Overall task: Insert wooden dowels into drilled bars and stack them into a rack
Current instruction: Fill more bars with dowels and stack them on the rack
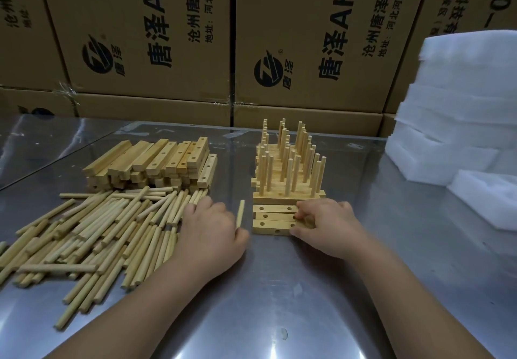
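The left grip (209, 227) pinches a single dowel (240, 213) between thumb and fingers, and the dowel stands nearly upright just right of the knuckles; the right grip (327, 223) has its fingers curled over the right ends of three drilled bars (272, 220), with the thumb against the front face of the nearest one; these bars lie flat on the desk (279, 288), side by side and touching, with holes showing on their top faces; the held dowel is near their left ends but apart from them; just behind the three bars stands the rack (288, 188), layers of bars stacked with many dowels rising upright from them in rows; left of the left grip a loose pile of dowels (98, 232) spreads across the desk, and the fingertips reach its right edge; behind that pile sits a stack of bars (156, 165), some showing drilled holes; white foam blocks (458, 101) stand at the right, and printed cardboard boxes (167, 36) form a wall behind the shiny steel desk.
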